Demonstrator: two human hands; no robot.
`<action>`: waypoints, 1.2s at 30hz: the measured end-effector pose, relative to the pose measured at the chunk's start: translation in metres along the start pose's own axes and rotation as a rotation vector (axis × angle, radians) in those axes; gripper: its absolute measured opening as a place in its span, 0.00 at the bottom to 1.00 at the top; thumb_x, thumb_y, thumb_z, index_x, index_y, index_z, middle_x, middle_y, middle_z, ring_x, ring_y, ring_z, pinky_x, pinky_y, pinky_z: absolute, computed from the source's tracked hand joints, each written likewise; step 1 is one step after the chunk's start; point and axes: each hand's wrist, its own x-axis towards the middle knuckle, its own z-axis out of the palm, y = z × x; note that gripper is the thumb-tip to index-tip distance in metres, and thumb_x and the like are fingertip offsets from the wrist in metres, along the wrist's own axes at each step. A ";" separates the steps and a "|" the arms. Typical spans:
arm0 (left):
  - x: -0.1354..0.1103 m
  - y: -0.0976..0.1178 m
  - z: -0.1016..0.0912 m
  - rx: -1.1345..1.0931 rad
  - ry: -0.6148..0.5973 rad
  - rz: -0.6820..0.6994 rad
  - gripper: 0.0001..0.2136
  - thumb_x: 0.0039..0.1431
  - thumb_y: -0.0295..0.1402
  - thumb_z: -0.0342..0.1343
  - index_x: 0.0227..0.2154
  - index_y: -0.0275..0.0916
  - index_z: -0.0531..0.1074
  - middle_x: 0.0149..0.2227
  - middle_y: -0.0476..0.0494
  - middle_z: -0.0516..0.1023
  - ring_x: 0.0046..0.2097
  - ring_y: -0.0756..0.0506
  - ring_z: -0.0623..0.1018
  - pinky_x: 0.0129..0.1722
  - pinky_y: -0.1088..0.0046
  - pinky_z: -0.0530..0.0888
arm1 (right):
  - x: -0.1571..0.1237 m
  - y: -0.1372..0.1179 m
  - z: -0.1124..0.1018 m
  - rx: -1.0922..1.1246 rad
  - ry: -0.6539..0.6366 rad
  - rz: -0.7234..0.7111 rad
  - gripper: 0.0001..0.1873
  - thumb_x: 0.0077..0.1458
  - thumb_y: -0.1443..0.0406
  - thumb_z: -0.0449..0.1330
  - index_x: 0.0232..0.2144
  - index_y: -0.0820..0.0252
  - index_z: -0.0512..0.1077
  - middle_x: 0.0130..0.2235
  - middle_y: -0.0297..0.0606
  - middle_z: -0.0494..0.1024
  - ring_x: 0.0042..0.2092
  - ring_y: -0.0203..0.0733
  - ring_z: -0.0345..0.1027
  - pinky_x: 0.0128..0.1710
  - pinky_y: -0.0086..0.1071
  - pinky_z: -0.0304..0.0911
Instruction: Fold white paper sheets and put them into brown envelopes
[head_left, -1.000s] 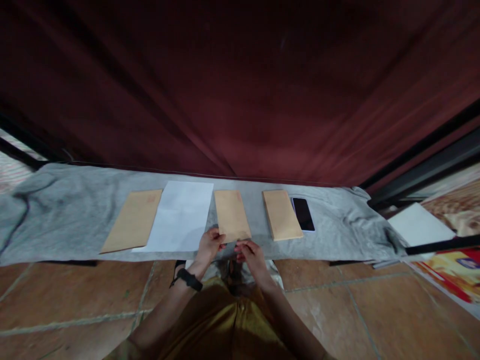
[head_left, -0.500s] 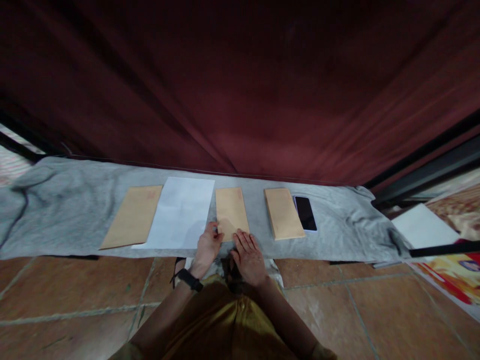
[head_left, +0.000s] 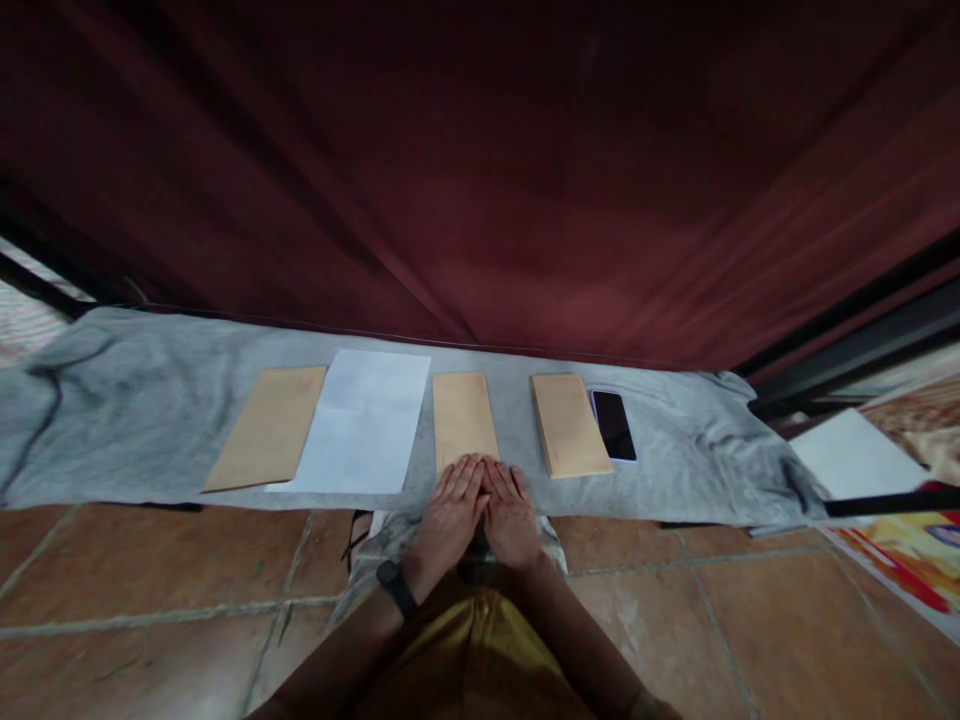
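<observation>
A tan paper envelope [head_left: 463,415] lies flat in front of me on the grey cloth. Across its near end rest my left hand [head_left: 451,510] and my right hand [head_left: 511,515], side by side with fingertips touching. Both have their fingers stretched out and lying flat, and neither grasps anything. The envelope's near edge is hidden beneath them. To the left, a white sheet of paper [head_left: 367,425] lies partly beside a larger tan envelope [head_left: 266,428]. On the right sits a thick stack of tan envelopes [head_left: 571,425].
A phone with a dark screen [head_left: 613,425] lies against the stack's right side. Grey cloth [head_left: 690,440] covers the long narrow surface, and a dark red curtain [head_left: 480,200] hangs behind it. Black metal bars [head_left: 862,340] stand at the right, near a white sheet [head_left: 859,455].
My left hand has moved right from the envelope's left edge and flattened beside my right hand. The right hand has shifted slightly, and the envelope stays in place.
</observation>
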 end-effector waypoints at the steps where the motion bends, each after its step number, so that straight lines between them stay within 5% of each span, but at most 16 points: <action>1: -0.003 -0.001 0.003 0.013 -0.008 0.005 0.25 0.72 0.37 0.42 0.67 0.31 0.58 0.68 0.30 0.65 0.69 0.39 0.63 0.68 0.54 0.63 | 0.000 0.001 0.000 0.000 -0.003 -0.008 0.29 0.69 0.67 0.48 0.70 0.61 0.56 0.70 0.42 0.60 0.71 0.43 0.51 0.72 0.46 0.42; 6: -0.017 -0.017 0.000 0.084 -0.041 0.026 0.31 0.71 0.45 0.45 0.69 0.28 0.55 0.70 0.28 0.60 0.72 0.38 0.58 0.69 0.54 0.61 | -0.002 0.003 0.002 0.011 0.035 0.034 0.28 0.70 0.66 0.47 0.69 0.60 0.57 0.70 0.42 0.61 0.70 0.43 0.54 0.71 0.46 0.46; 16: -0.038 -0.033 -0.006 0.192 -0.003 -0.022 0.31 0.70 0.44 0.45 0.68 0.26 0.58 0.69 0.27 0.61 0.71 0.36 0.60 0.68 0.54 0.62 | -0.010 0.010 -0.003 0.012 0.110 0.092 0.27 0.71 0.63 0.47 0.69 0.61 0.58 0.69 0.44 0.63 0.69 0.47 0.56 0.70 0.48 0.48; 21: -0.017 -0.027 -0.014 0.238 -0.048 -0.032 0.23 0.70 0.35 0.43 0.61 0.26 0.67 0.65 0.24 0.67 0.69 0.35 0.64 0.67 0.51 0.62 | -0.010 0.011 -0.001 0.045 0.151 0.090 0.26 0.71 0.65 0.47 0.68 0.61 0.60 0.68 0.44 0.64 0.69 0.48 0.56 0.70 0.49 0.48; 27: 0.017 -0.006 -0.016 0.311 -0.140 0.013 0.22 0.67 0.24 0.44 0.61 0.33 0.68 0.63 0.28 0.70 0.64 0.38 0.71 0.60 0.57 0.70 | -0.005 0.017 0.007 0.202 0.204 0.112 0.29 0.65 0.72 0.45 0.66 0.60 0.64 0.65 0.44 0.70 0.67 0.45 0.60 0.68 0.49 0.53; 36: 0.045 0.018 -0.018 0.405 -0.134 0.008 0.21 0.58 0.14 0.43 0.51 0.31 0.72 0.48 0.29 0.76 0.49 0.38 0.77 0.46 0.60 0.76 | 0.023 0.016 0.016 0.627 0.247 0.397 0.25 0.60 0.69 0.49 0.57 0.59 0.74 0.55 0.47 0.79 0.57 0.48 0.73 0.60 0.47 0.67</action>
